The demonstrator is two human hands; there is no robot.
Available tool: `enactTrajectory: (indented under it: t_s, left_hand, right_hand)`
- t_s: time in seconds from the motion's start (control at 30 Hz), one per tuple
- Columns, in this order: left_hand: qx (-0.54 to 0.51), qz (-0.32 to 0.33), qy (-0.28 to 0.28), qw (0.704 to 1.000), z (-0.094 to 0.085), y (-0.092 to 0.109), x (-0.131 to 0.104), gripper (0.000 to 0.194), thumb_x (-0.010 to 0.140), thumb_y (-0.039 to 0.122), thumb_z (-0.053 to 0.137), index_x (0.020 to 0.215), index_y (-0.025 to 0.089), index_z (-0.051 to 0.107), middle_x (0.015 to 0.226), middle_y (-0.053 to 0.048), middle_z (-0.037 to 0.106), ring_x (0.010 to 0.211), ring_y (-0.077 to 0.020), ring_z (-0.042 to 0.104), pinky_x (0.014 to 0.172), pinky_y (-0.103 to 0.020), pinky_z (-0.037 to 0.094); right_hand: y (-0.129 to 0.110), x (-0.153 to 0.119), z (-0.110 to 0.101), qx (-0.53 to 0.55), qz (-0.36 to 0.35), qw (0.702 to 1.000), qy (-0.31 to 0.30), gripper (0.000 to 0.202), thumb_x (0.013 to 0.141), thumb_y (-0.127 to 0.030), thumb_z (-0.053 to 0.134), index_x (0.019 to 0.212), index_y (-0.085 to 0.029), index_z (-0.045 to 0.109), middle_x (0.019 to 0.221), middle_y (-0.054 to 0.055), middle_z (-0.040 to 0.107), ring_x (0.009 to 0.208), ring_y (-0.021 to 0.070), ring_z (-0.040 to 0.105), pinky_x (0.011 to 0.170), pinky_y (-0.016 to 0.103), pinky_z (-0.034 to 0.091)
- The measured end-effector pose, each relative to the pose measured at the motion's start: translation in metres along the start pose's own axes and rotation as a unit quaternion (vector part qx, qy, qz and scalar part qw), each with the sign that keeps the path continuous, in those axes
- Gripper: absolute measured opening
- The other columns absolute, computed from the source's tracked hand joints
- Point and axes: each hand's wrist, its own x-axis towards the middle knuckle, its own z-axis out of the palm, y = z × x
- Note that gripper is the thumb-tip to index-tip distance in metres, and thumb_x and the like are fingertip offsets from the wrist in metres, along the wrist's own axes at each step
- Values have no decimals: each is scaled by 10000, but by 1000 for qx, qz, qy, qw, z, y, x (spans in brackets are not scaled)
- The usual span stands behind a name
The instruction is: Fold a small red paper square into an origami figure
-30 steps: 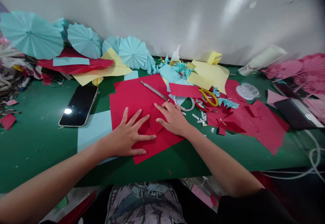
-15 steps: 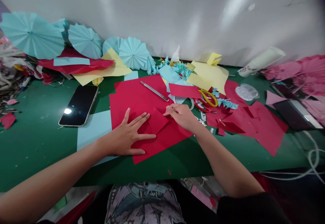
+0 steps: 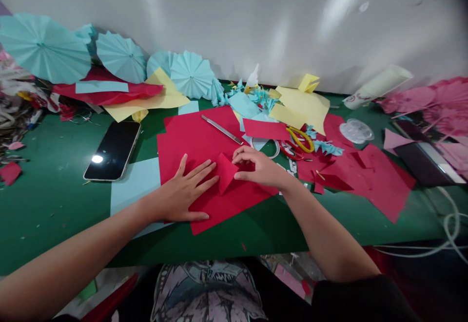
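Observation:
My left hand (image 3: 187,191) lies flat with spread fingers on a large red sheet of paper (image 3: 183,142). Just beyond its fingertips is a small folded piece of red paper (image 3: 226,173), its right side raised to a point. My right hand (image 3: 261,167) has curled fingers and thumb at that raised edge, seemingly pinching it; the exact contact is hard to see. A slim silver craft knife (image 3: 222,129) rests on the red sheet beyond both hands.
A phone (image 3: 113,150) lies at left over the green table (image 3: 54,205). Pleated blue paper fans (image 3: 192,74) lean along the wall. Yellow-handled scissors (image 3: 300,139), a roll of tape (image 3: 268,147) and red scraps (image 3: 380,180) lie to the right, with a white cable (image 3: 453,219) beyond.
My right hand has opened its curl and shifted slightly at the small paper, whose right part now stands up, making a narrower triangle. My left fingers have drawn back a little from it.

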Motion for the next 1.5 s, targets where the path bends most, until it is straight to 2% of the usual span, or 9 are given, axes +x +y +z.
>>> enactTrajectory:
  t_s: [0.13, 0.3, 0.47, 0.57, 0.73, 0.87, 1.07, 1.33, 1.5]
  left_hand:
    - [1, 2, 0, 1000, 1, 0, 0, 759, 834, 656, 322, 1414, 176, 227, 1487, -153, 123, 1372, -304, 109, 1030, -582, -132]
    - [-5, 5, -1, 1000, 1, 0, 1, 762, 835, 649, 334, 1417, 172, 215, 1482, -154, 142, 1368, -301, 135, 1033, -571, -146]
    - [-12, 7, 2, 1000, -2, 1, 2, 738, 843, 648, 310, 1380, 142, 307, 1471, -168, 180, 1368, -285, 147, 1048, -547, -138]
    - [-12, 4, 10, 1000, -2, 2, 2, 717, 842, 646, 315, 1350, 141, 363, 1469, -174, 183, 1366, -287, 160, 1055, -545, -120]
    - [3, -16, 16, 1000, 3, 4, 5, 762, 846, 648, 297, 1402, 130, 251, 1460, -186, 214, 1357, -295, 185, 1035, -563, -149]
    - [27, -30, 35, 999, 5, 5, 9, 730, 849, 646, 283, 1355, 126, 355, 1429, -189, 296, 1350, -300, 204, 1017, -559, -194]
    - [15, -13, 36, 999, 4, 4, 13, 691, 843, 647, 298, 1298, 139, 410, 1460, -166, 228, 1364, -277, 169, 1016, -551, -210]
    - [10, -19, 42, 999, 2, 10, 18, 587, 820, 638, 366, 1067, 133, 535, 1443, -185, 263, 1348, -312, 209, 1028, -591, -158]
    - [16, -20, 46, 999, 5, 11, 18, 612, 824, 650, 339, 1062, 115, 521, 1418, -224, 294, 1348, -316, 205, 1050, -592, -92]
  right_hand:
    - [0, 0, 1, -33, 2, 999, -35, 319, 710, -462, 648, 877, -194, 600, 1140, 76, 486, 967, 205, 520, 834, 359, 443]
    - [1, 3, 9, -40, -17, 999, -15, 320, 746, -490, 603, 838, -184, 622, 1192, 89, 443, 1097, 227, 471, 939, 381, 403]
    - [5, 6, 18, -46, -36, 998, 11, 357, 738, -506, 608, 884, -181, 633, 1236, 101, 410, 1196, 245, 401, 1000, 403, 368]
    - [7, 8, 22, -44, -39, 998, 34, 339, 719, -497, 629, 845, -182, 622, 1217, 99, 429, 1171, 247, 421, 990, 425, 374]
    - [6, 10, 22, 5, -43, 998, 47, 260, 745, -440, 621, 726, -183, 586, 1186, 82, 453, 1096, 211, 465, 979, 407, 378]
    - [4, 10, 20, 17, -34, 999, 36, 226, 763, -387, 611, 677, -180, 574, 1185, 79, 452, 1043, 195, 484, 955, 394, 392]
    - [3, 11, 20, 34, -32, 998, 29, 200, 755, -340, 624, 649, -177, 576, 1185, 70, 450, 1054, 196, 473, 959, 395, 382]
    - [3, 15, 23, 55, -32, 997, 50, 166, 753, -308, 624, 656, -181, 575, 1102, 57, 457, 917, 155, 498, 905, 367, 405]
    - [4, 17, 26, 51, -45, 995, 71, 182, 750, -309, 623, 649, -176, 552, 966, 46, 440, 912, 153, 493, 896, 348, 400]
